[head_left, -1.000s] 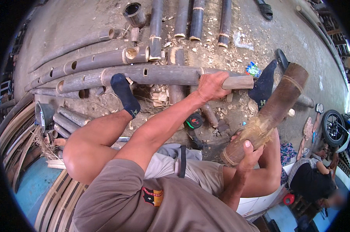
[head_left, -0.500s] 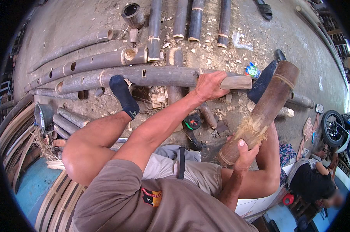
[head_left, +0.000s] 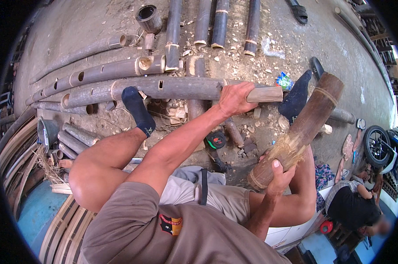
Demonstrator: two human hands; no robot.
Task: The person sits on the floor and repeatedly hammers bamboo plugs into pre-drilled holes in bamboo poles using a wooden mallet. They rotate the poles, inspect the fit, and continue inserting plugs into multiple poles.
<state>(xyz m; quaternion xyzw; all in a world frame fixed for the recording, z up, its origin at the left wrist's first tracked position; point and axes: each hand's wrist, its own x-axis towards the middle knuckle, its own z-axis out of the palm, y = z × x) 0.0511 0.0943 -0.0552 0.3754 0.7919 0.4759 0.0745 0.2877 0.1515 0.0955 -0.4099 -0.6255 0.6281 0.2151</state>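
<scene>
On the floor [head_left: 339, 39], the long holed bamboo pole [head_left: 163, 88] lay crosswise among other poles, pinned near its left part by a dark-socked foot [head_left: 137, 110]. Toward its right end the left hand [head_left: 234, 99] was clamped around it where a pale wooden piece [head_left: 265, 94] stuck out. Rightmost, the right hand [head_left: 280, 176] gripped the frayed bamboo mallet [head_left: 302, 127] raised aslant, so a striking step seemed in hand; a square blow on the pale piece would be needed next.

Bamboo pole [head_left: 163, 88]: long, dark grey-brown, lies approx. horizontal on ground w/ small holes cut along top; pale cut end at right.

Bamboo mallet [head_left: 302, 127]: thick, short brown section, tilted diag., upper end to right; frayed, splintered patch near its lower third; band marks round both ends.
</scene>
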